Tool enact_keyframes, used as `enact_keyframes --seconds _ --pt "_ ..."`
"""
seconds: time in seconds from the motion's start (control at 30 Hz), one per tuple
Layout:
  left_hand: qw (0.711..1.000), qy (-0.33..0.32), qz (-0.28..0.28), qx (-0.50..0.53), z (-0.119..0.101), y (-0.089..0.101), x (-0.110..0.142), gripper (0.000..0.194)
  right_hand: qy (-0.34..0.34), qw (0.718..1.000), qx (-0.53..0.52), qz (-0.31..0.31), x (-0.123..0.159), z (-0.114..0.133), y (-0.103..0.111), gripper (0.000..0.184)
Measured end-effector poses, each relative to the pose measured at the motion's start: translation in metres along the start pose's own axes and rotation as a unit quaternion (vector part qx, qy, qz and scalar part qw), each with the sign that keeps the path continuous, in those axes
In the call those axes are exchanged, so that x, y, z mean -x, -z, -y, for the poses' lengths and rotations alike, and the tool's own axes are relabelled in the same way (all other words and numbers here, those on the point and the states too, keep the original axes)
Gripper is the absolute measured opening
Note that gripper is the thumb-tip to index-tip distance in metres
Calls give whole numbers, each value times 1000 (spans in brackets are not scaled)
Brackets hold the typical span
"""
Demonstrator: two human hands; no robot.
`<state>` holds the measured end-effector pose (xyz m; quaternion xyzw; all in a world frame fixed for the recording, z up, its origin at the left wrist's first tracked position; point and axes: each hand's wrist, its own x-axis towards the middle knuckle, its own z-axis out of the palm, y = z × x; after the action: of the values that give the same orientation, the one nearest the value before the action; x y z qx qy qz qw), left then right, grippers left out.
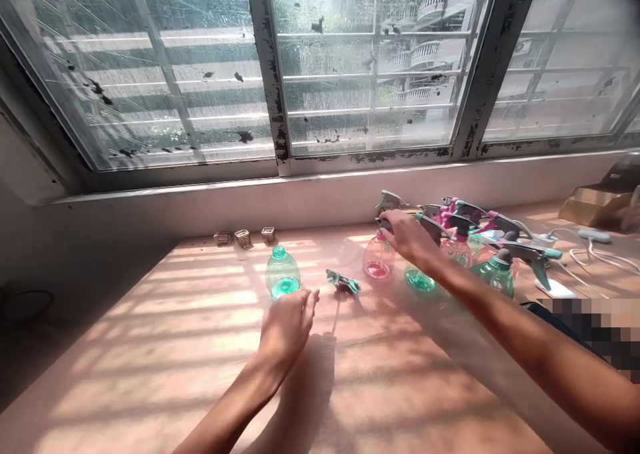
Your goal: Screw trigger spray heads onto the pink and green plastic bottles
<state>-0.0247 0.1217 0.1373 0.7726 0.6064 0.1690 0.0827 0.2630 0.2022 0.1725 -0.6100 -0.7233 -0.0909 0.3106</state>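
Note:
A translucent green bottle stands upright on the table with its neck uncovered. Just in front of it is my left hand, fingers loosely apart and nothing seen in them. To its right a grey and teal trigger spray head lies on its side. My right hand reaches to the row of spray bottles, its fingers closed at the top of a pink spray bottle; the hand partly hides the sprayer there. A green spray bottle stands beside it, under my right wrist.
More spray bottles with pink or grey heads crowd the right, including a green spray bottle. Three small brown containers sit near the wall. White cables and a cardboard box lie far right. A barred window rises behind.

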Motion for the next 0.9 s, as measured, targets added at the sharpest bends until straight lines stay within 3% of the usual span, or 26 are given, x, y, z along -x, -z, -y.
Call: enact_keyframes --seconds 0.1,0.17,0.27,0.3,0.33,0.37,0.4,0.43,0.5,0.57,0.6,0.67,0.7,0.8,0.9 --pt "998 -4 -21 51 5 12 24 44 4 999 26 -22 -12 4 -7 34" --pt "995 -21 -31 88 8 18 36 44 11 998 42 -55 -3 10 -6 50" --pt "988 -58 -33 139 9 25 50 43 12 994 -11 -112 39 23 1 65" --pt "985 -72 -31 152 8 26 54 43 -6 991 -79 -111 57 28 3 67" --pt "983 -86 -29 162 7 28 57 43 -52 982 -169 -72 77 34 5 68" --pt "980 -104 -27 170 5 29 59 42 -119 955 -272 -6 97 39 6 67" --pt "976 -126 -22 175 4 29 60 39 -186 902 -381 81 116 43 8 66" --pt "972 -152 -15 177 2 28 60 37 -231 831 -483 150 133 46 10 66" --pt "965 -201 2 170 -2 24 56 33 -282 712 -611 202 160 50 12 56" --pt "965 -215 -14 150 -2 15 45 15 -324 645 -662 201 177 48 15 45" --pt "969 -199 -42 137 0 9 36 27 -346 624 -675 184 183 46 15 43" --pt "977 -132 -128 106 9 -3 11 90 -390 587 -698 129 193 40 14 40" --pt "977 -93 -166 93 16 -8 -3 102 -407 573 -705 97 197 37 13 38" --pt "974 15 -214 67 42 -16 -42 102 -431 562 -704 55 210 30 6 35" --pt "986 17 -161 49 60 -17 -56 69 -406 606 -683 27 223 27 -4 38"
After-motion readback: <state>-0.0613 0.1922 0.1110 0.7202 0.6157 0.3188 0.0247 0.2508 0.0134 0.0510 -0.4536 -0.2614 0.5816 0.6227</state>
